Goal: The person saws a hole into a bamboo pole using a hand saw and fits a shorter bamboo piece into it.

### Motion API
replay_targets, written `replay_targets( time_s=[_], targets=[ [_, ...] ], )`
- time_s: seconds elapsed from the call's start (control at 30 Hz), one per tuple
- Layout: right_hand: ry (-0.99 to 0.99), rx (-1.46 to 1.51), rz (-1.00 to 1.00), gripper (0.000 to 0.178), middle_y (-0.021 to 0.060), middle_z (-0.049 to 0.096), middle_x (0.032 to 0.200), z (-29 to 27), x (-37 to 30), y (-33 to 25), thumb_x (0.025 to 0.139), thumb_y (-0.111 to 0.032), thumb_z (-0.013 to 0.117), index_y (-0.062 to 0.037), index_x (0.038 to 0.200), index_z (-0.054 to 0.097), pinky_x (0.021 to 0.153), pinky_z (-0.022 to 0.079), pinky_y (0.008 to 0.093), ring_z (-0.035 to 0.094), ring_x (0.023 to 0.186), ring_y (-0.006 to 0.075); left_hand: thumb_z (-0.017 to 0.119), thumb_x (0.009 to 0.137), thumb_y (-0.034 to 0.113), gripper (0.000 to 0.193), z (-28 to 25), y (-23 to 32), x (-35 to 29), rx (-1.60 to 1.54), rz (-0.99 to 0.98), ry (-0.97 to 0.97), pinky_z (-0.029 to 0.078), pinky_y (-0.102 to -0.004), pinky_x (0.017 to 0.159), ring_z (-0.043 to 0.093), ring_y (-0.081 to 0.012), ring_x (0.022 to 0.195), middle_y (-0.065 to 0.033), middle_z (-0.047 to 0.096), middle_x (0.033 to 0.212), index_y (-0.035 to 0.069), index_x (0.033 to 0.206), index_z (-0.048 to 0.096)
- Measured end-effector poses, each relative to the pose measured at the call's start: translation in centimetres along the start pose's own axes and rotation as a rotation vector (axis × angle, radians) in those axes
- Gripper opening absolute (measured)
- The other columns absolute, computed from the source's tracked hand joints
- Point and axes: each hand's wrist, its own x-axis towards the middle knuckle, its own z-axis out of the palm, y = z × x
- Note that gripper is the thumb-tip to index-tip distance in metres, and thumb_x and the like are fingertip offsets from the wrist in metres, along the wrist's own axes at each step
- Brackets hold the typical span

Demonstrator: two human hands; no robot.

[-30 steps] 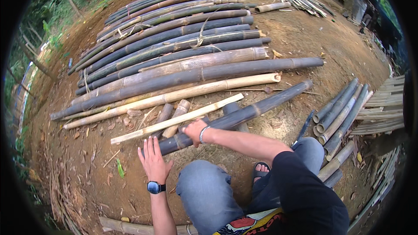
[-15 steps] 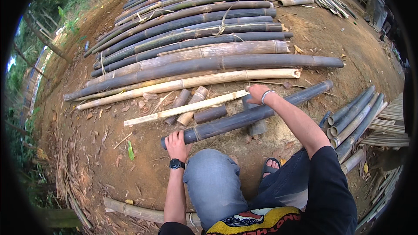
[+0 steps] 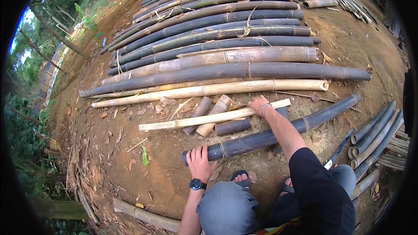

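My left hand [image 3: 200, 163], with a black watch on its wrist, is curled over the near left end of a dark bamboo pole [image 3: 257, 139]. That pole lies slanting away to the right, across a short dark bamboo piece [image 3: 283, 114]. Further off, my right hand [image 3: 258, 104], wearing a bracelet, grips a pale split bamboo strip [image 3: 213, 118] from above, a little short of its right end. The strip lies over short bamboo offcuts: a grey one [image 3: 200, 109], a tan one [image 3: 224, 103] and a dark one [image 3: 233, 126]. My fingertips are partly hidden.
Beyond my hands, several long bamboo poles [image 3: 244, 68] lie side by side, some tied with strips. At right rests a bundle of dark poles [image 3: 370, 137], with a long narrow blade-like tool [image 3: 340, 149] beside it. A pale pole [image 3: 148, 218] lies at lower left.
My right hand has moved from the strip's right end to a grip further in, so the end now sticks out past it. My left hand stays on the dark pole. The view has shifted.
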Motion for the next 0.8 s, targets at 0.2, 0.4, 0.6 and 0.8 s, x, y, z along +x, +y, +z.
replay_targets(
  time_s=[0.2,0.4,0.6,0.8],
  targets=[
    [0.006,0.152,-0.185,0.047,0.0173,0.069,0.116,-0.3,-1.2,3.1,0.07,-0.023,0.087,-0.0069,0.11,0.069,0.094,0.054,0.0456,0.067,0.11,0.0334,0.089,0.059,0.032,0.092,0.4,1.7,0.3,0.065,-0.017,-0.014,0.027,-0.0532,0.114,0.046,-0.0347,0.128,-0.015,0.052,0.133,0.009,0.138,0.049],
    [0.395,0.099,-0.192,0.032,0.0207,0.072,0.083,-10.5,-9.5,1.1,0.088,-0.008,0.057,-0.0035,0.119,0.051,0.067,0.058,0.0486,0.072,0.08,0.0397,0.094,0.051,0.032,0.119,2.2,2.7,-1.6,0.114,-0.168,0.1,0.028,-0.0538,0.117,0.033,-0.037,0.144,-0.018,0.036,0.154,0.011,0.152,0.035],
    [0.432,0.121,-0.161,0.018,0.0185,0.07,0.088,-15.4,-18.1,2.9,0.077,-0.011,0.071,-0.0023,0.09,0.063,0.078,0.057,0.0458,0.07,0.09,0.0363,0.091,0.055,0.042,0.124,3.0,0.6,-3.1,0.165,-0.232,0.247,0.026,-0.0527,0.119,0.026,-0.0371,0.148,-0.0189,0.03,0.158,0.011,0.157,0.027],
    [0.449,0.327,0.16,0.035,0.0206,0.066,0.097,-7.8,-31.6,12.1,0.077,-0.018,0.075,-0.0061,0.107,0.061,0.081,0.052,0.0484,0.065,0.094,0.0411,0.072,0.081,0.055,0.099,3.1,2.5,-5.0,-0.191,-0.344,0.551,0.029,-0.0513,0.117,0.031,-0.0435,0.143,-0.0245,0.03,0.156,-0.001,0.151,0.032]
  ],
)
